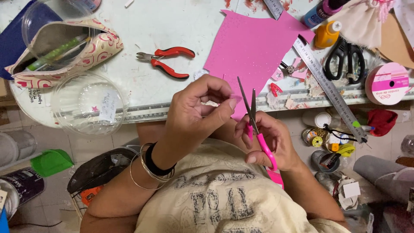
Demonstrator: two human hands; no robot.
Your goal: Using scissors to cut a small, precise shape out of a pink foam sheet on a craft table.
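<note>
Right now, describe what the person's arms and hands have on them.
Both forearms are bare, no sleeves. The left hand has thin silver bangles and a black band at the wrist. The right hand shows no jewellery.

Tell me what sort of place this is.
Probably a home craft table. The right hand works small pink-handled scissors at a scrap in the left hand, above a pink glittery foam sheet, red-handled pliers and a long steel ruler.
</note>
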